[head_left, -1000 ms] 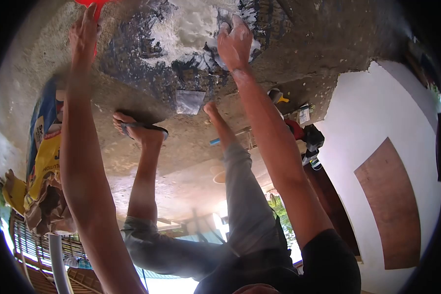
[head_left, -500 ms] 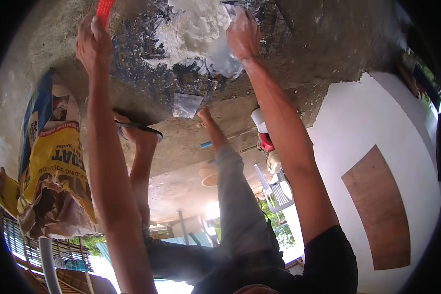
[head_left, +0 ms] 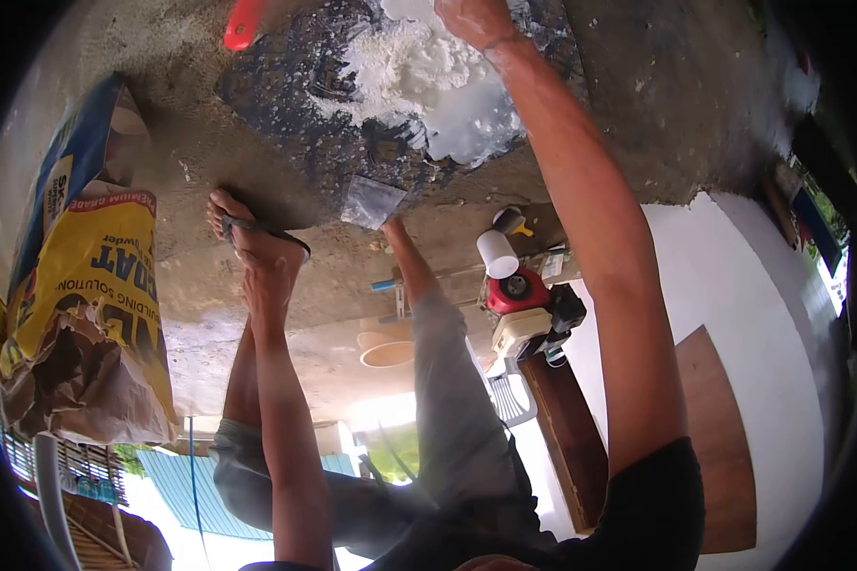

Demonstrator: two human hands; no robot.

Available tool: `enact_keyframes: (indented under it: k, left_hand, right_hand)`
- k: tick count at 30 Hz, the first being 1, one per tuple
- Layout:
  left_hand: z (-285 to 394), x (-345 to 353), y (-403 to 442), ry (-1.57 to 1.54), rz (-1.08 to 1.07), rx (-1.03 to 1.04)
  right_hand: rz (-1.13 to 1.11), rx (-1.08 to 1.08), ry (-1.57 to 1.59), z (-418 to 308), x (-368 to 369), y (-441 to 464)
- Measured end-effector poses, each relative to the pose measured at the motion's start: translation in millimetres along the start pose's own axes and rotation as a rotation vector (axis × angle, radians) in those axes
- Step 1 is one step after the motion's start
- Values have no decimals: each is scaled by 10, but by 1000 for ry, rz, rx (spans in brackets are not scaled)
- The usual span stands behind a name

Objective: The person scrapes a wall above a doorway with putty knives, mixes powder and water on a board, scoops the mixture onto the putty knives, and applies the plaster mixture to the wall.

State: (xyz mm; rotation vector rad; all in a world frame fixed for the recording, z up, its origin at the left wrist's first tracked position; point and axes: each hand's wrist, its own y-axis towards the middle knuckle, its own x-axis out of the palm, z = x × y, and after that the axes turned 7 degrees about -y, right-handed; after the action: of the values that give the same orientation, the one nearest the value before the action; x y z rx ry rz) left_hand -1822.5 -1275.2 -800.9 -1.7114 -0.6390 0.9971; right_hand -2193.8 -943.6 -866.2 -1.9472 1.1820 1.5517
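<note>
White powder and wet paste lie heaped on a dark, smeared board on the floor. My right hand is at the top edge, over the far side of the paste. Its fingers are curled and partly cut off, so what they hold is hidden. My left hand reaches down to my sandalled foot and touches it near the ankle; its fingers blend with the foot. A red handle with a hole in its end lies on the floor, away from both hands. A flat grey metal plate rests at the board's near edge.
A torn yellow and blue paper powder bag stands at the left. Beyond my legs are a white cup, a red and black engine-like machine and a round tan basin. A white wall with a brown panel is at the right.
My left hand has let go of the red-handled tool and come back to my foot. My right hand has shifted toward the top edge, and the view has moved a little.
</note>
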Motion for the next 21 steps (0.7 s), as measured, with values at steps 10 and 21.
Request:
enact_keyframes:
  k: [10, 21]
  left_hand:
    - [164, 12, 358, -251, 475, 1157]
    - [22, 132, 551, -216, 638, 1156]
  right_hand:
    - [-315, -347, -78, 68, -214, -579]
    - [31, 667, 200, -453, -905, -1094]
